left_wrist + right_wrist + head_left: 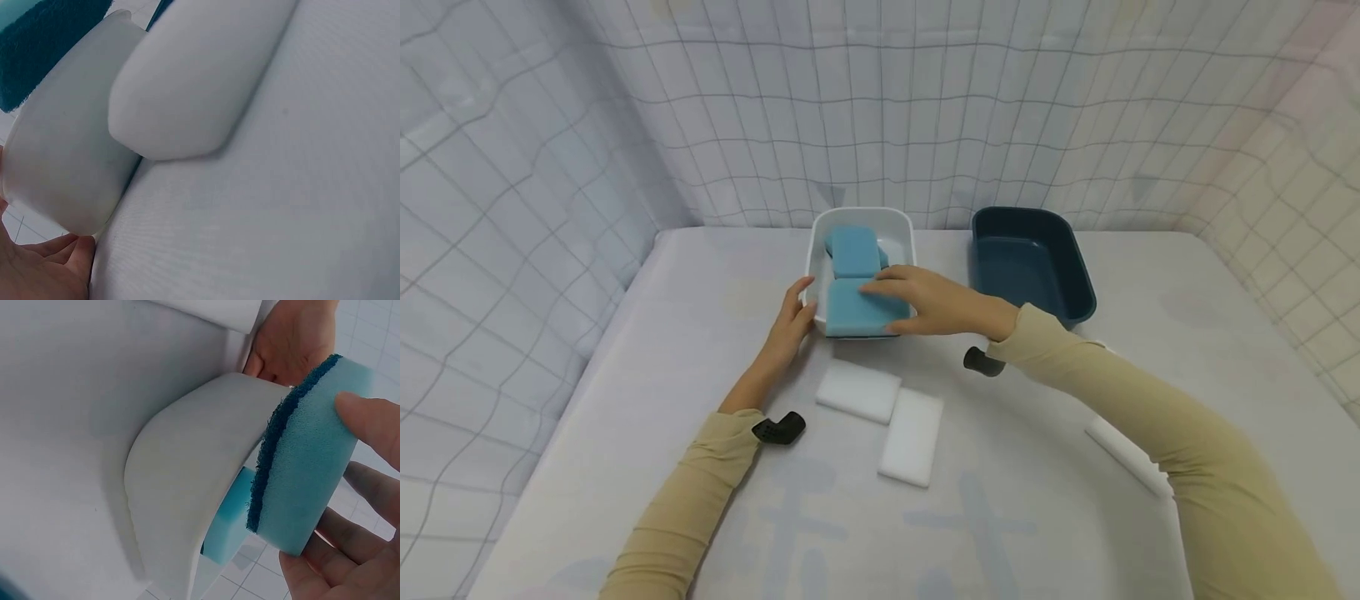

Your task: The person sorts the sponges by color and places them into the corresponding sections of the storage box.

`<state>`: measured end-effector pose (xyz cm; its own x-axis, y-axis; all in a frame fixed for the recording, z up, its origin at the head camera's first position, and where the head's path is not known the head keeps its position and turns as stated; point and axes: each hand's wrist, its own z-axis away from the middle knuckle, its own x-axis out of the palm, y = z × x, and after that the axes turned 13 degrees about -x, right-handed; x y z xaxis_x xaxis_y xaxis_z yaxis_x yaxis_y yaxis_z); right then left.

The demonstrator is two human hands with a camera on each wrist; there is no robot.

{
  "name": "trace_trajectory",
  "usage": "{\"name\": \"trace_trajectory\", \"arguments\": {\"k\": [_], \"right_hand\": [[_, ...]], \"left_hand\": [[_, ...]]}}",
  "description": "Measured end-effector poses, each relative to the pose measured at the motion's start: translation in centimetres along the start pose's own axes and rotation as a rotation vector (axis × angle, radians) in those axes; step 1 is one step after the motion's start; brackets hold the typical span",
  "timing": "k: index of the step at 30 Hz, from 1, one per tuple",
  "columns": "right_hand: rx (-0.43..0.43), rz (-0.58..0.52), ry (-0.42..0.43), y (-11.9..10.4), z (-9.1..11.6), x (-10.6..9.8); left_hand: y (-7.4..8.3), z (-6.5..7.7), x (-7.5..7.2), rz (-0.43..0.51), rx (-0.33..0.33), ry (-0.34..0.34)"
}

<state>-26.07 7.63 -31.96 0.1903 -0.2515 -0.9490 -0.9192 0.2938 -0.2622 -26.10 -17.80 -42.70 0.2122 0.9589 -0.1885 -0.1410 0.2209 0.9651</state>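
Held sponge (857, 307), 2 blocks (859, 390), sleeve (1097, 383) over perhaps 3rd block (1124, 458)

White-covered table (722, 275): white tub (897, 233), navy tub (1018, 262), white blocks (912, 437) (two close together).

High head view, wrist views near tub (72, 140)

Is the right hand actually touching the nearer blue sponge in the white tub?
Touching. The right wrist view shows the right hand holding the blue sponge, its thumb on the foam and fingertips against the edge.
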Motion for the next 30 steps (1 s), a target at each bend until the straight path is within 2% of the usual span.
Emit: {"name": "trace_trajectory", "arguments": {"k": [9, 19, 27, 30], "right_hand": [[0.023, -0.023, -0.026, 1.9, -1.5, 0.1], [0.047, -0.058, -0.051, 3.6, -2.3, 0.2], [0.146, -0.126, -0.049, 4.0, -2.3, 1.1], [0.15, -0.138, -0.033, 4.2, -2.3, 1.7]], "left_hand": [[0.1, 0.3, 0.1, 0.003, 0.016, -0.001], [0.4, 0.2, 0.3, 0.0, 0.002, 0.006], [0.6, 0.2, 0.3, -0.011, -0.022, 0.016], [0.5, 0.4, 0.3, -0.011, -0.031, 0.019]]}}
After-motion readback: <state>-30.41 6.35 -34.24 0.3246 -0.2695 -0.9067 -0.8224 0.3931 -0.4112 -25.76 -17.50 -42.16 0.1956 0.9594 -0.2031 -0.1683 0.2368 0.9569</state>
